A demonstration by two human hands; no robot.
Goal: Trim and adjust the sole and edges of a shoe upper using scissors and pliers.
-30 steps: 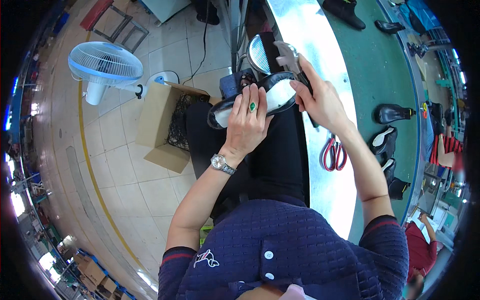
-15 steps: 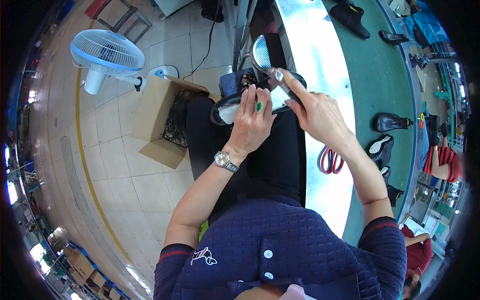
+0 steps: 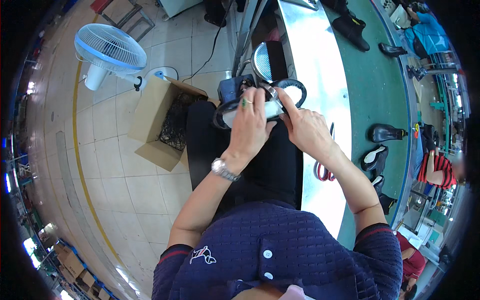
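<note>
A black shoe upper with a white underside [image 3: 273, 109] lies across my lap, turned bottom up. My left hand [image 3: 247, 129] is closed over its middle, a green ring and a wristwatch showing. In my right hand [image 3: 309, 132] is a shiny metal hand tool with a curved, pincer-like head [image 3: 270, 92]; its grip is mostly hidden by my fingers. The tool's head rests at the shoe's edge, close to my left fingertips. Whether its jaws grip the material I cannot tell.
Right of my lap runs a metal bench [image 3: 325, 65] with red-handled scissors [image 3: 323, 171]. Beyond it, a green conveyor [image 3: 352, 95] carries black shoes. A round lamp [image 3: 262, 61] stands ahead. On the left are an open cardboard box [image 3: 155, 125] and a fan [image 3: 111, 47].
The metal tool has come down and tilted against the shoe, drawn a little toward me with my right hand. My left hand has shifted slightly left. The view has moved a little.
</note>
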